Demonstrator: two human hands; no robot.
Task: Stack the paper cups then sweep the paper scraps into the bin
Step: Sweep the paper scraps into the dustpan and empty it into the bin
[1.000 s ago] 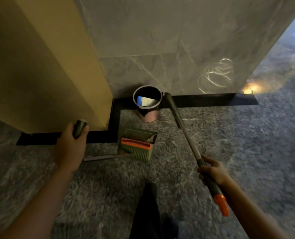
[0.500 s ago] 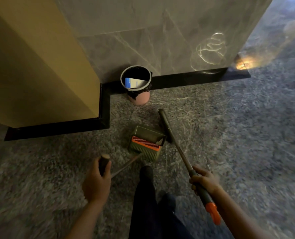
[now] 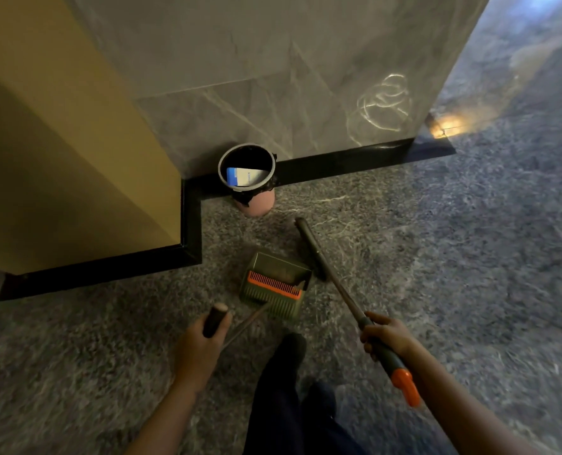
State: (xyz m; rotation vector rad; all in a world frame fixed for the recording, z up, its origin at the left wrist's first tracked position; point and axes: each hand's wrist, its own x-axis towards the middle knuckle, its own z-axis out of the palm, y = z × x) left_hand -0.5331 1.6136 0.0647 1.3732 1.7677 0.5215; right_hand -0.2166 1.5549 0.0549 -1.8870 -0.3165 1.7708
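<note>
You hold a broom and a dustpan on the floor, facing the bin.
Your left hand curls its fingers round the dustpan's dark grip. Your right hand wraps the broom shaft above its orange end. The broom head lies just beside the dustpan's right edge. The bin stands at the floor's skirting corner.

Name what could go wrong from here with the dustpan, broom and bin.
The green long-handled dustpan held by the left hand looks about as wide as the mouth of the small round pink bin; tipped contents may spill beside it.
A blue-and-white carton blocks part of the opening.
The dark-headed broom, steered by the right hand, could knock the bin over.
</note>
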